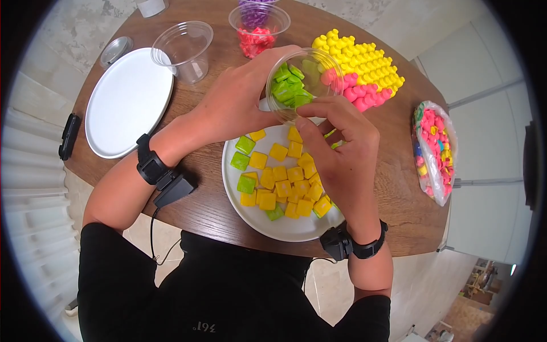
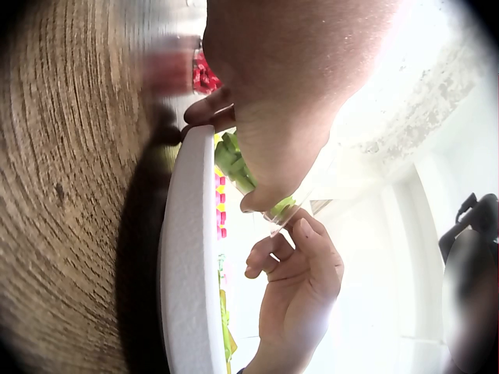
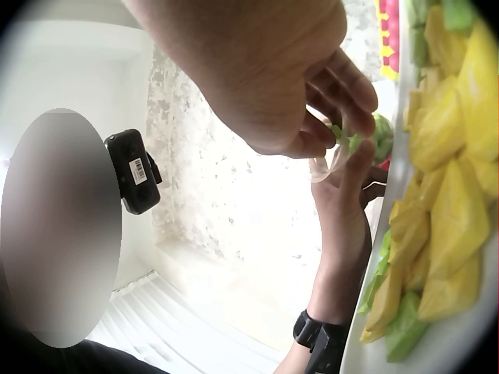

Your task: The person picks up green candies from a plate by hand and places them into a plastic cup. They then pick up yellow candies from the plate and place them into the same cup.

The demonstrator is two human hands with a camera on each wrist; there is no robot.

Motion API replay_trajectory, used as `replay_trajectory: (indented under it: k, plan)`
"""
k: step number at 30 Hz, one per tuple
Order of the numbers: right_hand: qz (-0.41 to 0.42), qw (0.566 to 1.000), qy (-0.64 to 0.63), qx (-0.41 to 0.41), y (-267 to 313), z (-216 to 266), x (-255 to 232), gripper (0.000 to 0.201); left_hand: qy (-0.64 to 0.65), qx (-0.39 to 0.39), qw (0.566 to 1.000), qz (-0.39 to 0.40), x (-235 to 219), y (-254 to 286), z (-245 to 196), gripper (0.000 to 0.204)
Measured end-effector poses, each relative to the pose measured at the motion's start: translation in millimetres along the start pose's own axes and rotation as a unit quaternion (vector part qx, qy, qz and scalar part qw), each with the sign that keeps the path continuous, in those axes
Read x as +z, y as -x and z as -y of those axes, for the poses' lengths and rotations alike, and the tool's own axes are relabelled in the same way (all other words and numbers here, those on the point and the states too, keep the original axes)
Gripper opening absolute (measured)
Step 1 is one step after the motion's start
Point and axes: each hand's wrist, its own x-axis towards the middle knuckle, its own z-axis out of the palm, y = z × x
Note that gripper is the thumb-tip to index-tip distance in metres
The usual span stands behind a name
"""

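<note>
My left hand (image 1: 242, 94) grips a clear plastic cup (image 1: 333, 68) tilted over the plate, with its mouth toward me. Glossy green square pieces (image 1: 289, 85) lie inside it. My right hand (image 1: 347, 131) is at the cup's near rim, thumb and index finger bent together; in the right wrist view a green square (image 3: 337, 132) shows at these fingertips. Below both hands is a round white plate (image 1: 232, 208) bearing many yellow squares (image 1: 279, 174) and some green squares (image 1: 245, 145). The right hand covers part of the plate's right side.
To the left lie an empty white oval plate (image 1: 130, 102), a clear cup (image 1: 194, 51) and a round metal lid (image 1: 116, 50). Cups of red pieces (image 1: 255, 41) and purple pieces (image 1: 253, 12) stand behind. Yellow-and-pink knobbed pieces (image 1: 362, 65) and a plastic bag (image 1: 436, 151) are at right.
</note>
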Motion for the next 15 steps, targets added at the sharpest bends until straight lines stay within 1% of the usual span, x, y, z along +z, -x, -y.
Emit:
replay_trajectory:
  k: [15]
  plan:
    - [0.006, 1.000, 0.008, -0.004, 0.2, 0.6, -0.5, 0.010, -0.012, 0.000, 1.000, -0.006, 0.9, 0.2, -1.8, 0.086]
